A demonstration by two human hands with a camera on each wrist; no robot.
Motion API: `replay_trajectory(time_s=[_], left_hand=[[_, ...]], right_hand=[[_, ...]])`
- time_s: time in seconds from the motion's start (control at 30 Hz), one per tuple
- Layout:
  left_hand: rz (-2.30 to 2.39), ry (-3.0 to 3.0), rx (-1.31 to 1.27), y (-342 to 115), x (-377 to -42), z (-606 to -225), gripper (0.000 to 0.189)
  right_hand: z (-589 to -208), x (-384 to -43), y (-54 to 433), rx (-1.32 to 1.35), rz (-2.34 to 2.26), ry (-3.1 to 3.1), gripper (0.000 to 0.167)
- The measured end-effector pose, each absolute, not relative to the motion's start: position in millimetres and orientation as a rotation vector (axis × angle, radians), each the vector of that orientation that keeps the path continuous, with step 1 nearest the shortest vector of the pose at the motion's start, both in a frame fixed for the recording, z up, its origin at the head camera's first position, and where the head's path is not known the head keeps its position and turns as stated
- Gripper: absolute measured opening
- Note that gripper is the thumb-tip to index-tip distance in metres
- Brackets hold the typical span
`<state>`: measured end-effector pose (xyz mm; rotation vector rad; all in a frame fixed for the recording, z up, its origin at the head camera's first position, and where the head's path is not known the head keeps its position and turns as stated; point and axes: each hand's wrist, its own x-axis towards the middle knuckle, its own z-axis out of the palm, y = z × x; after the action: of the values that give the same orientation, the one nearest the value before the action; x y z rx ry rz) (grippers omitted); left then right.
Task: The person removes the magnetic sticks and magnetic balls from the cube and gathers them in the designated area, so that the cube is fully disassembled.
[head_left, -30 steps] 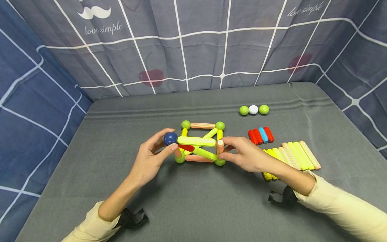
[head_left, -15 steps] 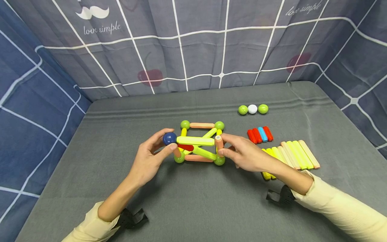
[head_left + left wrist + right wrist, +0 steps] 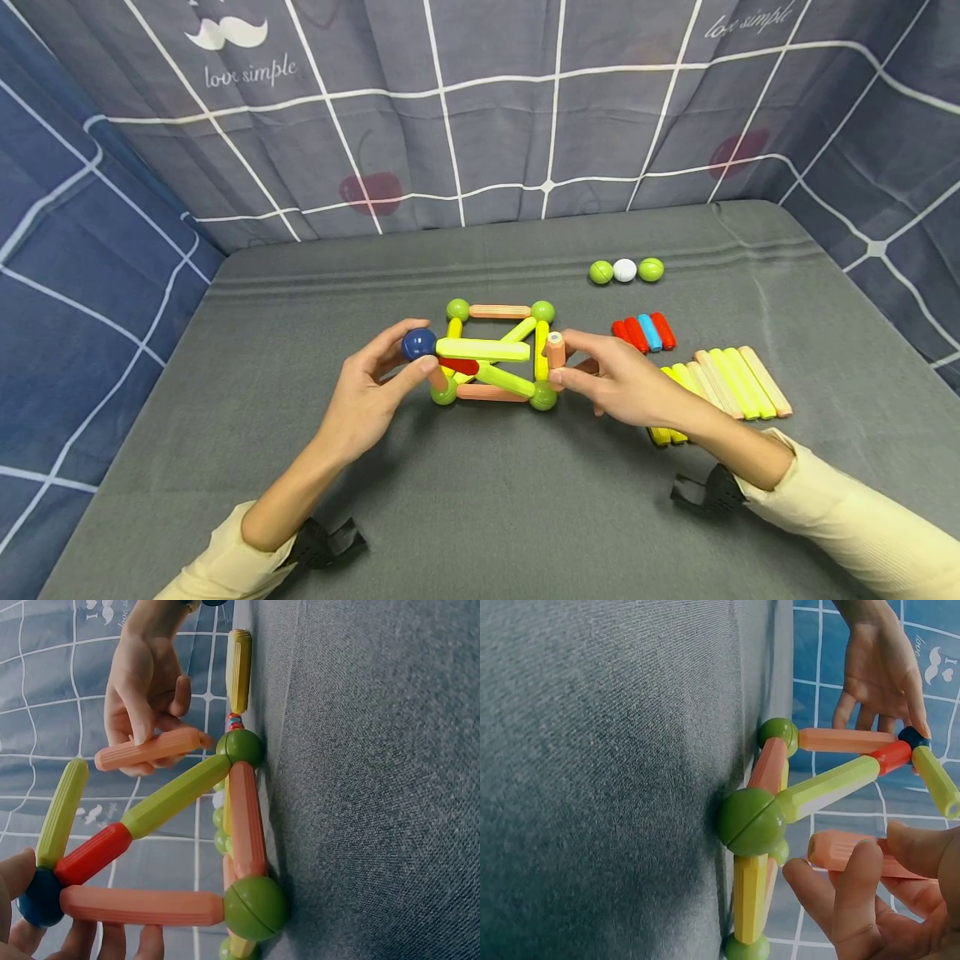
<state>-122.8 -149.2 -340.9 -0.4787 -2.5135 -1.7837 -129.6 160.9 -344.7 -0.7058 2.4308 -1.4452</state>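
Observation:
My left hand holds a dark blue ball between thumb and fingers. The ball tops an upright orange rod on the front left corner of a stick-and-ball frame. From it a yellow-green rod sticks out to the right with its far end free. A red rod and another yellow-green rod slope down from the ball to the front right green ball. My right hand pinches a loose orange rod, roughly upright, just right of that corner and apart from the green ball.
A row of yellow and wooden-looking rods lies right, partly behind my right forearm. Short red rods and a blue one lie behind it. Two green balls flank a white ball farther back. A curtain hangs behind.
My right hand has drawn the orange rod to the right, away from the free end of the yellow-green rod. The left hand keeps its hold on the blue ball.

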Motion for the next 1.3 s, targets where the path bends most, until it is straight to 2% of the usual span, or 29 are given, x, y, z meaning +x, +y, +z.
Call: replay_trajectory(time_s=[0.3,0.5,0.6,0.97,1.3], left_hand=[[-1.784,-2.517,-0.476,-148.9,-123.4,-341.0,0.041],[-1.774,-2.531,-0.471,-149.1,-122.9,-340.7,0.041],[-1.772,-2.53,-0.471,-149.2,-122.8,-340.6,0.041],[-1.769,-2.523,-0.486,-149.4,-123.1,-340.8,0.041],[-1.778,-2.516,-0.497,-149.3,-123.2,-340.4,0.041]], right_hand=[[-342.1,-123.1,173.6,-0.615,-1.492,2.436,0.008],[-344.5,-117.3,179.5,-0.572,-1.522,2.445,0.046],[-344.3,-114.2,181.1,-0.56,-1.541,2.441,0.053],[-345.4,-107.1,192.1,-0.548,-1.622,2.423,0.053],[-346.2,-101.7,221.1,-0.542,-1.574,2.536,0.055]])
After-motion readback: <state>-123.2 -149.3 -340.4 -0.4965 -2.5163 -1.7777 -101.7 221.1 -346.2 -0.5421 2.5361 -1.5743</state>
